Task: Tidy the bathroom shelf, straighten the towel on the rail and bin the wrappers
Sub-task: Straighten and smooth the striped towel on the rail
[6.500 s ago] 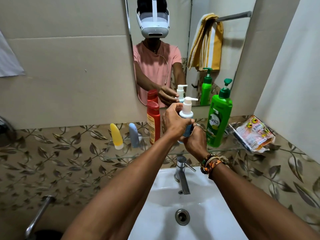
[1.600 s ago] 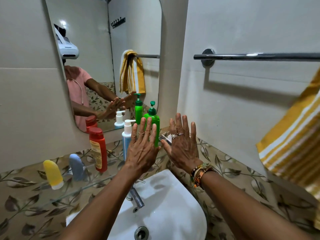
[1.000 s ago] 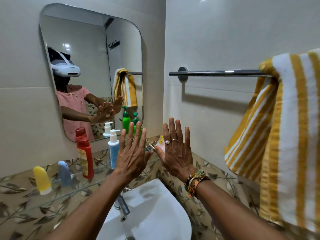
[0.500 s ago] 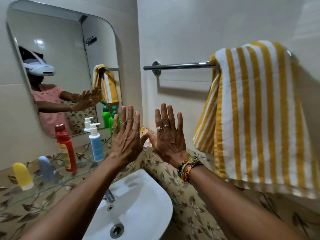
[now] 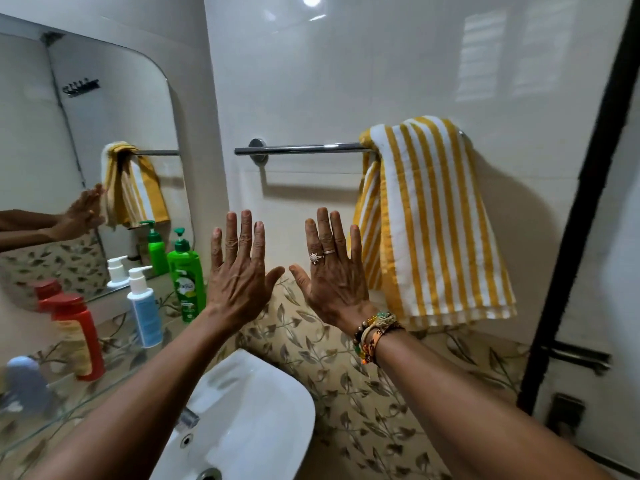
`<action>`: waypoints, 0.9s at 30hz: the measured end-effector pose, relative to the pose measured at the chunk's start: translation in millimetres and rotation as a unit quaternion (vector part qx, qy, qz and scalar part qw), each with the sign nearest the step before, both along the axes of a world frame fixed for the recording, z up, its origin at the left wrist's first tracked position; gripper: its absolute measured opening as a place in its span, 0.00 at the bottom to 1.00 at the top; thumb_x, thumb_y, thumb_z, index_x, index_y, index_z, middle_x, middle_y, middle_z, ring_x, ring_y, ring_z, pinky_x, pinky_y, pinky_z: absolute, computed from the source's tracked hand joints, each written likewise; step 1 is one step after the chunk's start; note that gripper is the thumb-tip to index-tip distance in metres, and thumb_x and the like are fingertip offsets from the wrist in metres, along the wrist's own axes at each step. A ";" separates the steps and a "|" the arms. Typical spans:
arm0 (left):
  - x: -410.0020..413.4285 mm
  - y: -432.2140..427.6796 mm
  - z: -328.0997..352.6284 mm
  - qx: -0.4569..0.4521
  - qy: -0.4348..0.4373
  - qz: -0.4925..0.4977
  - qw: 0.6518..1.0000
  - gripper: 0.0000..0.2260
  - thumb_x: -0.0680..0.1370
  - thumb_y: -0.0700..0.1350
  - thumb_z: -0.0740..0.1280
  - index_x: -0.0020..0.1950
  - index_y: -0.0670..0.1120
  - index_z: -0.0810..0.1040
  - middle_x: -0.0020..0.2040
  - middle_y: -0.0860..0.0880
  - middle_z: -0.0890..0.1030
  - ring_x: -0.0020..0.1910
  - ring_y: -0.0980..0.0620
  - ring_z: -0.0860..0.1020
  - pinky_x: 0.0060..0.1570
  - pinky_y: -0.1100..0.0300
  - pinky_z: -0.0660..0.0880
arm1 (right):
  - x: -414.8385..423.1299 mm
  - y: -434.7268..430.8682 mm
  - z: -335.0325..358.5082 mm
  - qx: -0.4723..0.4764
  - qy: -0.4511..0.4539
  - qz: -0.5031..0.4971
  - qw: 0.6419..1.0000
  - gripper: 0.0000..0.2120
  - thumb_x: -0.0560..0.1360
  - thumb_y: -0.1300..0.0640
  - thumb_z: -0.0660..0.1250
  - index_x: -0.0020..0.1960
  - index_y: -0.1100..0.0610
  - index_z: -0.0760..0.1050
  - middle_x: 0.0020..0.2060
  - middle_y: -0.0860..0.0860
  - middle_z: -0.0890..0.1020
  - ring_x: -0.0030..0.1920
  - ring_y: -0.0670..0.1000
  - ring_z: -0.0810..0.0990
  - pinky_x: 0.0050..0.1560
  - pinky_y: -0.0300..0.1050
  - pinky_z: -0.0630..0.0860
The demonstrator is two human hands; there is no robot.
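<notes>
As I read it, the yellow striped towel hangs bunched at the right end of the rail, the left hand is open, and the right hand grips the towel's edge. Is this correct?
Not quite. The right hand grips nothing: the head view shows it raised and open, fingers straight, like the left hand. The towel does hang bunched at the right end of the rail.

rail (image 5: 311, 148): polished metal, bright sheen, 12 o'clock | towel (image 5: 433, 220): soft woven cloth, matt, 2 o'clock | wall (image 5: 346, 64): smooth glossy tile, reflecting light, 12 o'clock | shelf (image 5: 52, 420): clear glass, 8 o'clock | sink (image 5: 256, 410): smooth glossy white, ceramic-looking, 6 o'clock | green bottle (image 5: 187, 285): shiny plastic, 9 o'clock
</notes>
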State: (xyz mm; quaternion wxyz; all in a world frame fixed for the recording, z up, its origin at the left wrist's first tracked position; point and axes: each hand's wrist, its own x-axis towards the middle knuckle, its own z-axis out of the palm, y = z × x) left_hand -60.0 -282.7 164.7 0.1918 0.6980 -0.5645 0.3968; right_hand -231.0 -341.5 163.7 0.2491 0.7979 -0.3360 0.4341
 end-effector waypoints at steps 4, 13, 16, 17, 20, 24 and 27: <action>-24.7 -0.2 1.2 -0.009 0.003 -0.049 0.999 0.37 0.80 0.63 0.55 0.79 0.38 0.54 0.81 0.37 0.48 0.80 0.37 0.44 0.77 0.38 0.46 | -26.2 24.0 7.3 -0.005 -0.019 -0.012 1.000 0.35 0.77 0.40 0.60 0.76 0.60 0.62 0.76 0.59 0.62 0.77 0.60 0.57 0.75 0.65 0.52; -91.6 -2.6 12.5 0.011 0.028 -0.169 0.985 0.36 0.79 0.61 0.46 0.80 0.39 0.55 0.81 0.38 0.50 0.80 0.38 0.45 0.77 0.39 0.48 | -82.6 47.0 20.5 -0.009 -0.022 -0.087 0.996 0.36 0.76 0.40 0.64 0.77 0.59 0.62 0.77 0.59 0.61 0.77 0.60 0.58 0.74 0.65 0.54; -115.1 -5.9 27.0 0.019 0.090 -0.233 0.968 0.37 0.78 0.63 0.47 0.80 0.40 0.53 0.81 0.40 0.49 0.81 0.40 0.45 0.78 0.42 0.47 | -104.3 52.1 29.6 -0.053 -0.059 -0.075 0.994 0.30 0.75 0.40 0.67 0.70 0.57 0.67 0.70 0.58 0.71 0.71 0.59 0.65 0.74 0.60 0.57; -123.4 -7.4 33.1 0.014 0.113 -0.256 0.960 0.36 0.79 0.62 0.48 0.81 0.41 0.52 0.82 0.41 0.49 0.81 0.41 0.46 0.78 0.43 0.48 | -111.2 52.9 33.1 -0.068 -0.067 -0.078 0.992 0.30 0.74 0.41 0.67 0.69 0.56 0.66 0.69 0.58 0.72 0.70 0.57 0.64 0.74 0.58 0.56; -148.8 -13.7 53.2 -0.001 0.176 -0.312 0.934 0.33 0.82 0.59 0.55 0.81 0.44 0.51 0.82 0.43 0.50 0.81 0.45 0.47 0.79 0.47 0.48 | -130.7 48.8 44.2 -0.069 -0.085 -0.097 0.989 0.28 0.76 0.42 0.65 0.70 0.56 0.65 0.70 0.58 0.70 0.71 0.57 0.63 0.74 0.58 0.55; -180.3 -24.7 74.1 -0.021 0.245 -0.365 0.898 0.33 0.82 0.56 0.60 0.81 0.42 0.52 0.81 0.43 0.54 0.80 0.45 0.54 0.77 0.47 0.56 | -157.4 37.8 55.5 -0.034 -0.095 -0.130 0.986 0.24 0.79 0.40 0.60 0.66 0.57 0.71 0.65 0.57 0.75 0.66 0.59 0.72 0.71 0.57 0.59; -198.2 -34.0 85.8 -0.028 0.337 -0.383 0.860 0.35 0.81 0.57 0.63 0.81 0.43 0.52 0.80 0.42 0.58 0.79 0.45 0.58 0.75 0.45 0.61 | -173.5 25.4 55.4 0.015 -0.099 -0.157 0.983 0.32 0.81 0.41 0.55 0.78 0.58 0.58 0.78 0.58 0.58 0.78 0.58 0.56 0.76 0.60 0.50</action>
